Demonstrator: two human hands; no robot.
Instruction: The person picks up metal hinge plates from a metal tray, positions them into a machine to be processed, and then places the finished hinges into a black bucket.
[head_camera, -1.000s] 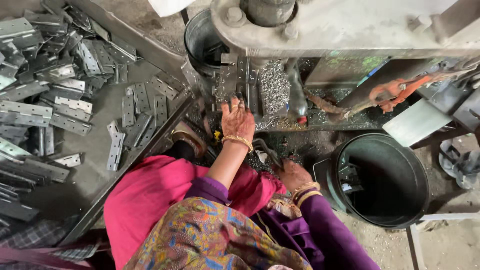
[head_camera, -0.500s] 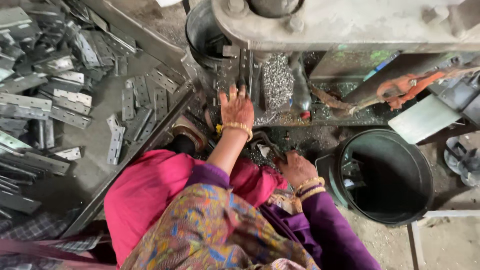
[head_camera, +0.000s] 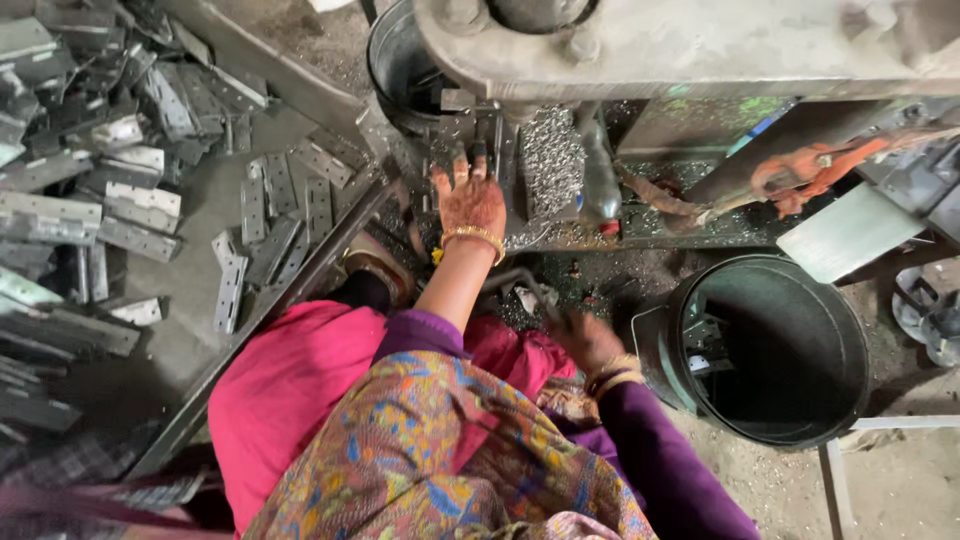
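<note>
Left hand (head_camera: 470, 203) flat under the press (head_camera: 640, 45); right hand (head_camera: 580, 340) near the bucket (head_camera: 850, 330).

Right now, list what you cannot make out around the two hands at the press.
Head view only:
- Left hand: fingertips lie against dark press tooling; whether they hold a part cannot be told.
- Right hand: motion-blurred, its grip unreadable.
- Black bucket: the inside is in shadow, its few pieces unidentifiable.
- Metal hinge plates: pile cut by the left edge.
</note>
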